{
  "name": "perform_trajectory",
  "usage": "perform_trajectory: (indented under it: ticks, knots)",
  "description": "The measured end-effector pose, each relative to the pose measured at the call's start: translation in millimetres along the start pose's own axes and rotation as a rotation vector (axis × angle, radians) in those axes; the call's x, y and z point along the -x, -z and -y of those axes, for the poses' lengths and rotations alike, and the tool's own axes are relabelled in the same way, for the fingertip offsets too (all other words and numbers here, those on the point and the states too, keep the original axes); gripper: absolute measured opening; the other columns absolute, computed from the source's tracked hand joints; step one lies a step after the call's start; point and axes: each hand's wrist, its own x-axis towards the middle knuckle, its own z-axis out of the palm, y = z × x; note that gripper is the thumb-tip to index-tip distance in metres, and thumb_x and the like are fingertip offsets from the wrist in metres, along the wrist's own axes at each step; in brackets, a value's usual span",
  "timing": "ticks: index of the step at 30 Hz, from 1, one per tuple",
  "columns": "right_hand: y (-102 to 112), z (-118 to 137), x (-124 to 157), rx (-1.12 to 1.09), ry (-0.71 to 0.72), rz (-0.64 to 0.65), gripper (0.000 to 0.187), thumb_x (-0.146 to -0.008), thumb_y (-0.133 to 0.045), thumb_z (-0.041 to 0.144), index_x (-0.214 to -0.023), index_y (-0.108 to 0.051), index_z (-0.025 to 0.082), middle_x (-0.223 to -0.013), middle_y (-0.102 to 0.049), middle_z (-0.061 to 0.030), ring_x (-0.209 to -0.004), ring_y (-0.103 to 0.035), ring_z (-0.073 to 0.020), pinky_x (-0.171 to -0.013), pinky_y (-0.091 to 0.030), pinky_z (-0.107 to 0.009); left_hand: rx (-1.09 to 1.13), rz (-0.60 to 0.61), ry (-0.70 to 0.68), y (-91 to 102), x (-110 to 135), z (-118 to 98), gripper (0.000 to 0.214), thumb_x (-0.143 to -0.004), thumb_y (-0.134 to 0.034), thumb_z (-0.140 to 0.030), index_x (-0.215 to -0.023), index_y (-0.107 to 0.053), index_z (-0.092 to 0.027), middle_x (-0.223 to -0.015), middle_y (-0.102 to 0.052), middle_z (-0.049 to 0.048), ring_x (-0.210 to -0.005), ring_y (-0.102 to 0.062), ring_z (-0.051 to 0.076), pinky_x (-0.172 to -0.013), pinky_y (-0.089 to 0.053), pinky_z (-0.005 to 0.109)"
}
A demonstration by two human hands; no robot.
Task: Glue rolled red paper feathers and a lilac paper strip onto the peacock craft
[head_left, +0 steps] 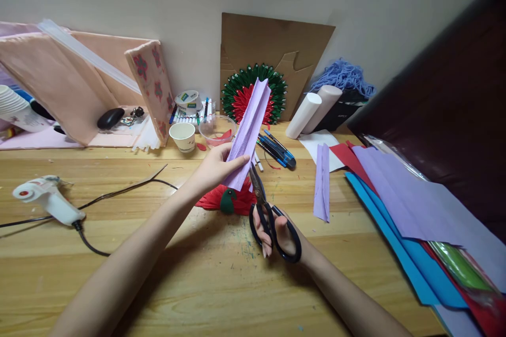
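Note:
Pinched near its lower end, a folded strip of purple crepe paper (253,121) stands slanted upright in my left hand (221,166). My right hand (276,231) has its fingers through the black handles of a pair of scissors (258,187). The blades point up, close to the strip's lower right edge; whether they touch it I cannot tell. Below the strip lies a red paper piece with a dark green part (228,202), partly hidden by my left hand and the strip. A second folded purple strip (322,184) lies on the table to the right.
A white glue gun (51,200) with its black cord lies at left. Behind are a paper cup (182,137), a clear plastic bowl (217,129), pens (276,150) and cardboard (276,37) with a green-red disc. Coloured paper sheets (407,195) cover the right side.

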Motion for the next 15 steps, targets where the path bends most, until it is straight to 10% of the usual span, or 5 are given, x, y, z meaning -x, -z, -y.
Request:
perform_trajectory:
  ticks: [15]
  knots:
    - [-9, 22, -1, 0.028, -0.042, -0.031, 0.066, -0.054, -0.054, 0.079, -0.073, -0.045, 0.017, -0.04, -0.04, 0.0101, -0.028, -0.037, -0.0039, -0.028, -0.035, -0.014, 0.001, 0.08, 0.032, 12.2, 0, -5, 0.028, -0.07, -0.064, -0.039, -0.084, -0.065, -0.015, -0.074, -0.061, 0.0021, -0.06, -0.051, 0.01, -0.053, -0.037, 0.021]
